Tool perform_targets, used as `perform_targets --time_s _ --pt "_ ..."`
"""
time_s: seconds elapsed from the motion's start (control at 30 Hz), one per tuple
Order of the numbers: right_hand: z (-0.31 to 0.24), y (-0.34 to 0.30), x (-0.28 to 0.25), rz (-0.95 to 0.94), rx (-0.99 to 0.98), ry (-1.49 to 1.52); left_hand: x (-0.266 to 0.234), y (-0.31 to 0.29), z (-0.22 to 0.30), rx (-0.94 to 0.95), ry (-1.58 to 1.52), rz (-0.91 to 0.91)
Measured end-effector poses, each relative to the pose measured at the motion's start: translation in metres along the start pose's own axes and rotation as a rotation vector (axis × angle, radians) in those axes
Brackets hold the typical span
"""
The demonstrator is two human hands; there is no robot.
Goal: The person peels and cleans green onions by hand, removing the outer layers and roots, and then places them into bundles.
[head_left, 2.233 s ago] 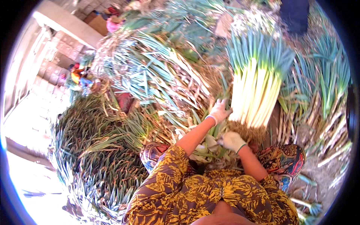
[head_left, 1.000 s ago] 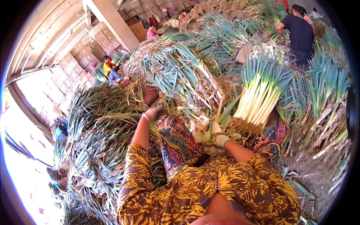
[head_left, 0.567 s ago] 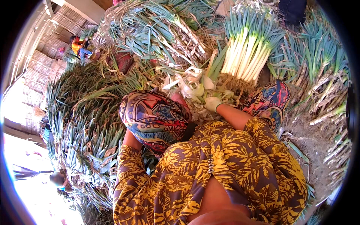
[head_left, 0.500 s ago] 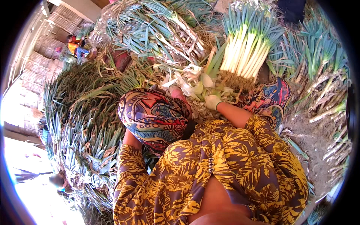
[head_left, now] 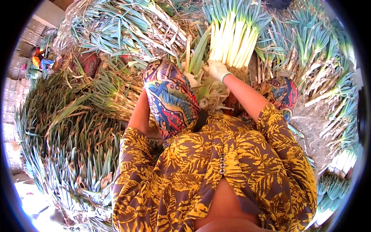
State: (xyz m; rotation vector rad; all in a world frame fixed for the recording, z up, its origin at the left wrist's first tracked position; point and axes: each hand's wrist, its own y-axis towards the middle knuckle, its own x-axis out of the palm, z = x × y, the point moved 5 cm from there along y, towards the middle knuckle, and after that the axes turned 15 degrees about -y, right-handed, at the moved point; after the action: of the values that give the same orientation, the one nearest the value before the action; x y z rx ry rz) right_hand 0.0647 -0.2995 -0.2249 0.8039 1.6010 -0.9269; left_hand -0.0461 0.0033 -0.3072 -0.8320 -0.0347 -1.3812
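White-gloved right hand [head_left: 218, 70]; one leek bundle [head_left: 236, 38]

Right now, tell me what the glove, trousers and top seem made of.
Glove: probably knitted fabric, matte, fitting closely. Trousers: thin, smooth-looking printed cloth, bunching in fine creases; fibre unclear. Top: likely light woven cloth, matte, leaf-patterned, draping in soft folds.

No readable text, no legible labels or signs

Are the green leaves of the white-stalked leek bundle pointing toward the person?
No, the blue-green leaves point to the picture's top edge, beyond the long white stalks.
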Motion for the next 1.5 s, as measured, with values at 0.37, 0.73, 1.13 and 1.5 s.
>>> perform_targets --time_s 0.37,0.73,1.13,1.5 --pt "-0.044 0.103 0.084 0.049 -0.054 0.134 0.031 0.030 0.014 0.219 0.236 0.082" --pt "-0.151 0.105 0.101 -0.319 -0.946 -0.141 0.003 0.097 -0.071 0.154 1.438 -0.010" --pt "-0.158 0.269 0.092 -0.004 -0.121 0.120 0.009 0.086 -0.074 0.190 1.284 0.014" --pt "-0.132 0.089 -0.036 -0.510 0.031 1.602 -0.048 0.125 -0.047 0.532 1.080 -0.397"
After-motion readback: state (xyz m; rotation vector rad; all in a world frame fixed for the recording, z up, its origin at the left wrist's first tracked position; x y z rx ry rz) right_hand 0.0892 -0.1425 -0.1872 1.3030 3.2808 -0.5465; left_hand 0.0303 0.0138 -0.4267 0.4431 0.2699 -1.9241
